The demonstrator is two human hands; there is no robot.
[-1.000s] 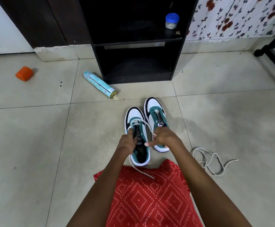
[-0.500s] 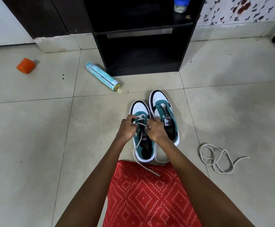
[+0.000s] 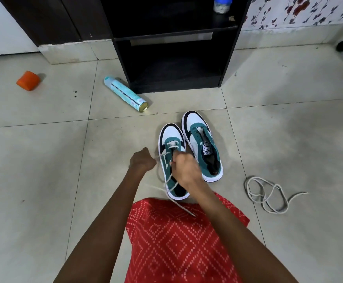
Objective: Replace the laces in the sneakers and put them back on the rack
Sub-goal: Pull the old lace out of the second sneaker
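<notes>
White lace point(image 3: 182, 207) in both fists at mid-frame: my left hand point(image 3: 143, 161) clenches one strand, my right hand point(image 3: 187, 169) grips another over the green sneaker point(image 3: 171, 134).

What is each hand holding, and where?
Left hand grips the lace by a strand beside the near sneaker; right hand, blurred, seems to pinch it at the eyelets.

Motion blur smears the right hand point(image 3: 187, 170): its fingers cannot be told apart, nor whether they pinch the white lace point(image 3: 173, 147). Beneath those fingers, the tongue and middle eyelets of the left sneaker point(image 3: 171, 134) are hidden. The left hand point(image 3: 142, 161) shows only its back, its fingertips curled out of sight around the lace. Far beyond the fingers, the top edge cuts off the blue-lidded jar point(image 3: 220, 6) and the black rack point(image 3: 228, 48). The print on the spray can point(image 3: 123, 92) is too small to read.
</notes>
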